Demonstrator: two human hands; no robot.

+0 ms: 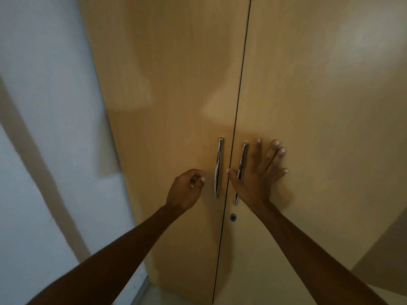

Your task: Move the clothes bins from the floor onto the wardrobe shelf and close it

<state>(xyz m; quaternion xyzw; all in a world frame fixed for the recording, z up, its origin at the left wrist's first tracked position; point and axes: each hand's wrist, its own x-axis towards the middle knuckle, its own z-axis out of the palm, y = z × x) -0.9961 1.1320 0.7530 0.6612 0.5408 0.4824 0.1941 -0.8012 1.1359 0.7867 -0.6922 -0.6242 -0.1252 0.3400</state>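
Note:
The wardrobe fills the view with both light wooden doors shut, the left door [176, 95] and the right door [319, 106] meeting at a thin dark seam. Two metal handles flank the seam: the left handle [218, 167] and the right handle [241, 164]. My right hand [257, 172] lies flat on the right door with fingers spread, partly covering the right handle. My left hand [187, 189] hovers just left of the left handle, fingers curled with nothing in them. No clothes bins are in view.
A small round keyhole [233, 217] sits below the right handle. A pale wall [44, 128] runs along the left of the wardrobe. A strip of floor [149, 291] shows at the bottom.

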